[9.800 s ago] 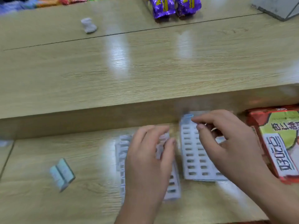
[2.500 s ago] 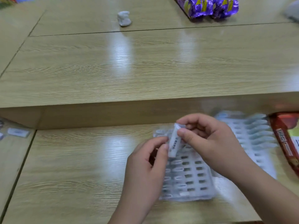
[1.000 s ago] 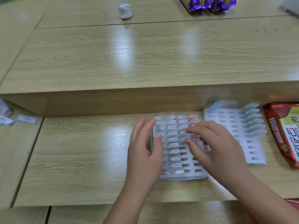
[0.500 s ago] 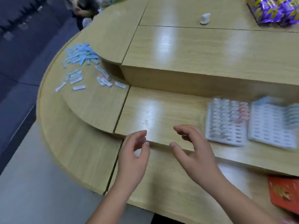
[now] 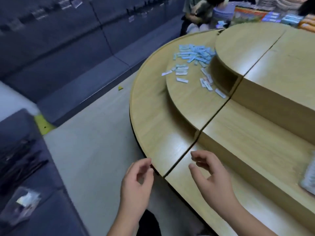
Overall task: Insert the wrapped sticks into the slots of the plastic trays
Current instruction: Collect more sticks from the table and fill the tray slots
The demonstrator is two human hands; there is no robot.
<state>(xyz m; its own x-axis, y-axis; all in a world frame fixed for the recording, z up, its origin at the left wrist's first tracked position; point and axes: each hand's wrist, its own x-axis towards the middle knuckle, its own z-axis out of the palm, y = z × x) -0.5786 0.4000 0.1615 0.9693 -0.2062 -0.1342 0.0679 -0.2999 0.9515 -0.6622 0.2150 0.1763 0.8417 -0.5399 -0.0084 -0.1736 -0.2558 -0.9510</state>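
Nothing is held by either hand. The left hand [image 5: 136,183] is seen just off the near rim of the table [image 5: 153,126], its grip loosely curled and empty, with thumb and fingertips apart. The right hand [image 5: 213,178] is poised over the lowest tier, its grip likewise half spread around nothing. The wrapped sticks [image 5: 196,53] are heaped on the middle tier, far from both hands, against the curved wall of the top tier. A trail of loose ones is strung nearward along that wall. The nearest stick [image 5: 220,93] is laid with its long axis slanted from far left to near right. That stick is judged to be closer to the right hand, so a forward reach by that hand is what the next pick-up calls for. At the right edge a pale, blurred slab, probably a plastic tray [image 5: 308,176], is cut off by the frame, well apart from the sticks.
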